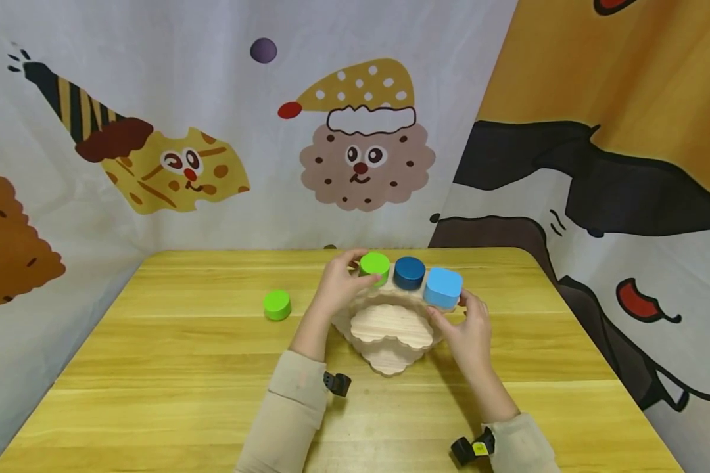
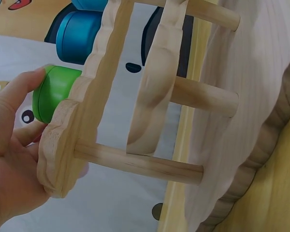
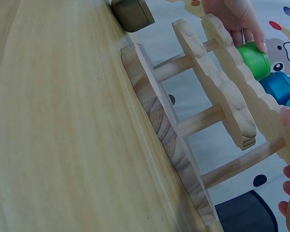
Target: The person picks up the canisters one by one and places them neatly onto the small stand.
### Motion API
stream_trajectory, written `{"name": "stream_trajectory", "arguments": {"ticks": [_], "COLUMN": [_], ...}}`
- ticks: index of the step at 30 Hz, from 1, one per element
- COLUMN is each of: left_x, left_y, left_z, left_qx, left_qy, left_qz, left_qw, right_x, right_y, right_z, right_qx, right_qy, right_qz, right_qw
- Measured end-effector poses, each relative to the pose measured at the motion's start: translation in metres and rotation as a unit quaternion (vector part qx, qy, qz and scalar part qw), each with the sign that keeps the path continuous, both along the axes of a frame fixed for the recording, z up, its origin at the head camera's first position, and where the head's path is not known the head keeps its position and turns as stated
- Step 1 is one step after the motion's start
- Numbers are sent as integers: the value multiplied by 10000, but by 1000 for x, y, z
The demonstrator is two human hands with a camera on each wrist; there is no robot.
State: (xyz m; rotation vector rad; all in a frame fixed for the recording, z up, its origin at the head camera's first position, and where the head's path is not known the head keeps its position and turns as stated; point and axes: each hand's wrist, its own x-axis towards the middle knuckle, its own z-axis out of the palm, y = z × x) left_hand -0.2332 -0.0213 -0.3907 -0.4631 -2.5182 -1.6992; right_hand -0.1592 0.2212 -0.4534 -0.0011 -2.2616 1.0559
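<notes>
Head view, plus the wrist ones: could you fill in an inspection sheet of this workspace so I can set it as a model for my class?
Surface: yellow wood-grain tabletop.
Job's things: pale wooden scallop-edged tiered stand; along its top tier, a bright green round block, a dark blue round block and a light blue rounded-square block. A loose green round block lies left of the stand.
Clutter: nothing seen in the head view.
Grips: left grip holds the bright green block; right grip pinches the top tier beside the light blue block.
Cables: nothing seen.
Surroundings: white and orange fabric backdrop with cartoon prints.
</notes>
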Motion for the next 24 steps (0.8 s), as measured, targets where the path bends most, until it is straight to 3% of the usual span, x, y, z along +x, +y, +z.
{"name": "stream_trajectory", "arguments": {"ticks": [12, 24], "left_x": [6, 34], "left_y": [-6, -31], "left_z": [7, 26], "left_qx": [45, 201], "left_qy": [-128, 330], "left_qz": [-18, -103], "left_qw": [9999, 9992], "right_x": [-1, 0], "right_y": [0, 0], "right_z": [-1, 0], "right_qx": [-28, 20], "right_qy": [45, 32], "right_qz": [18, -14], "right_qw": [10000, 10000]}}
